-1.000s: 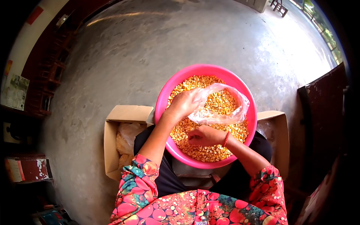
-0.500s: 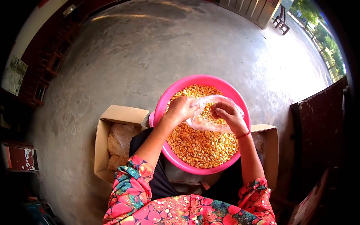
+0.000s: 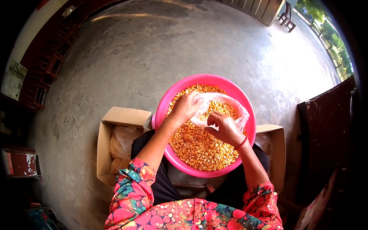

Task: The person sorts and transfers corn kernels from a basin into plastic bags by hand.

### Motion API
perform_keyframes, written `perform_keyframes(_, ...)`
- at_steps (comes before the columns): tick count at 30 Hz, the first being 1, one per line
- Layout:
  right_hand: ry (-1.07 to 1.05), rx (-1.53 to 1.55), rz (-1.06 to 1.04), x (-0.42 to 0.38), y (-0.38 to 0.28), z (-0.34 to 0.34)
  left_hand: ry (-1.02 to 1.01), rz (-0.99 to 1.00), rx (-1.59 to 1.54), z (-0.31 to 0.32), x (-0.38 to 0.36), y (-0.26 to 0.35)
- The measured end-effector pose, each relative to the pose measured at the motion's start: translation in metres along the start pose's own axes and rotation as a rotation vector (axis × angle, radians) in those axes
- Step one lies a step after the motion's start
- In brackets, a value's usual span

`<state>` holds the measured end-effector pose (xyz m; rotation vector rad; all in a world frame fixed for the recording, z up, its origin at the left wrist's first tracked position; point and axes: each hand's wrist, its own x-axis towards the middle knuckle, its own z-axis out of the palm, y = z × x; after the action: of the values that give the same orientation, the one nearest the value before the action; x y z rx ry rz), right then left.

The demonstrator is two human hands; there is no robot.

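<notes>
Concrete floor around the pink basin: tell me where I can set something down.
Bare floor spreads beyond the pink basin; another patch lies outside the left box. It's crowded on the near side, where the legs and right box hem the basin in.

The widest free way is found above the far rim of the pink basin (image 3: 207, 173), where only bare concrete floor (image 3: 153, 65) is seen beyond. To the left, passage low down is blocked by an open cardboard box (image 3: 104, 149) and its raised flap; to the right, by a second box (image 3: 277, 157). The near side is closed off by dark-trousered knees (image 3: 261, 155).
</notes>
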<state>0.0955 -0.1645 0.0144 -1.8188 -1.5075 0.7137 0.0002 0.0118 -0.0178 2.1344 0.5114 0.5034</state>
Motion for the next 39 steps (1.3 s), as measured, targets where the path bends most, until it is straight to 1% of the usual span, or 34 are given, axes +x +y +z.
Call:
perform_keyframes(1, 0.136, -0.099, -0.036, 0.0, 0.002, 0.002, -0.068, -0.054, 0.037, -0.002, 0.0, 0.004)
perform_keyframes(2, 0.189, -0.098, -0.053, 0.0, 0.006, 0.002, -0.135, -0.107, 0.074, -0.005, 0.0, 0.012)
perform_keyframes(3, 0.189, -0.098, -0.051, 0.0, 0.009, 0.002, -0.136, -0.107, 0.073, -0.007, -0.002, 0.022)
perform_keyframes(5, 0.235, -0.254, -0.09, -0.001, 0.015, 0.004, -0.262, -0.201, 0.273, -0.01, -0.006, 0.037)
perform_keyframes(6, 0.232, -0.246, -0.085, -0.004, 0.022, 0.009, -0.283, -0.099, 0.244, -0.006, -0.006, 0.021)
perform_keyframes(7, 0.232, -0.244, -0.084, -0.004, 0.025, 0.01, -0.284, -0.1, 0.246, 0.0, -0.007, 0.008)
perform_keyframes(9, 0.064, -0.3, 0.051, -0.005, 0.027, 0.009, -0.151, -0.106, 0.233, 0.002, -0.003, 0.008)
perform_keyframes(10, 0.091, -0.378, 0.069, -0.005, 0.026, 0.006, -0.107, -0.071, 0.162, 0.004, 0.001, 0.003)
perform_keyframes(11, 0.091, -0.378, 0.07, -0.004, 0.026, 0.003, -0.107, -0.07, 0.162, 0.004, 0.004, -0.002)
perform_keyframes(13, 0.332, -0.392, 0.014, -0.001, 0.029, -0.005, -0.034, -0.099, -0.278, 0.005, 0.008, -0.011)
perform_keyframes(14, 0.406, -0.362, 0.044, -0.003, 0.023, -0.011, -0.074, -0.145, -0.475, 0.005, 0.008, -0.009)
perform_keyframes(15, 0.51, -0.357, 0.02, 0.0, 0.024, -0.013, -0.074, -0.145, -0.476, 0.005, 0.008, -0.007)
perform_keyframes(17, 0.585, -0.366, -0.006, 0.001, 0.021, -0.02, 0.042, -0.277, -0.853, 0.005, 0.009, 0.0)
perform_keyframes(18, 0.619, -0.329, -0.016, 0.002, 0.019, -0.021, 0.004, -0.335, -0.931, 0.0, 0.011, -0.002)
perform_keyframes(19, 0.619, -0.328, -0.015, 0.002, 0.015, -0.022, 0.003, -0.336, -0.93, -0.003, 0.011, -0.001)
perform_keyframes(21, 0.623, -0.252, -0.062, 0.002, 0.007, -0.024, 0.071, -0.338, -0.966, -0.007, 0.01, 0.001)
perform_keyframes(22, 0.537, -0.15, -0.039, 0.001, 0.005, -0.025, 0.127, -0.285, -0.898, -0.003, 0.012, -0.008)
perform_keyframes(23, 0.454, -0.149, -0.096, 0.002, 0.006, -0.026, 0.127, -0.286, -0.897, -0.006, 0.012, -0.01)
perform_keyframes(25, 0.061, -0.15, 0.04, -0.005, 0.01, -0.024, -0.021, -0.312, -0.742, -0.012, 0.013, -0.013)
perform_keyframes(26, -0.03, -0.2, -0.032, -0.005, 0.015, -0.018, -0.022, -0.313, -0.742, -0.012, 0.012, -0.01)
perform_keyframes(27, -0.13, -0.198, -0.026, -0.007, 0.018, -0.014, -0.002, -0.252, -0.714, -0.012, 0.01, -0.006)
perform_keyframes(28, -0.033, -0.181, -0.089, -0.008, 0.018, -0.011, 0.016, -0.192, -0.686, -0.012, 0.008, -0.003)
perform_keyframes(29, 0.064, -0.163, -0.152, -0.006, 0.011, -0.009, 0.016, -0.192, -0.687, -0.012, 0.009, -0.005)
perform_keyframes(30, 0.062, -0.164, -0.152, -0.004, -0.001, -0.015, -0.019, -0.169, -0.622, -0.013, 0.01, -0.008)
perform_keyframes(31, 0.067, -0.07, -0.08, -0.003, -0.018, -0.024, -0.052, -0.147, -0.558, -0.013, 0.01, -0.011)
perform_keyframes(32, 0.073, 0.026, -0.008, -0.001, -0.028, -0.027, -0.048, -0.148, -0.559, -0.013, 0.01, -0.011)
perform_keyframes(33, 0.071, 0.026, -0.01, 0.001, -0.028, -0.022, -0.043, -0.136, -0.563, -0.011, 0.01, -0.009)
perform_keyframes(35, -0.051, 0.083, -0.209, 0.002, -0.023, -0.004, -0.04, -0.122, -0.564, -0.01, 0.01, -0.005)
perform_keyframes(36, -0.073, 0.059, -0.286, 0.002, -0.022, 0.011, -0.061, -0.14, -0.566, -0.012, 0.009, 0.001)
perform_keyframes(37, -0.09, -0.043, -0.361, 0.002, -0.02, 0.026, -0.083, -0.158, -0.568, -0.012, 0.009, 0.004)
perform_keyframes(39, -0.13, -0.215, -0.408, 0.0, -0.015, 0.06, -0.112, -0.15, -0.6, -0.013, 0.012, 0.004)
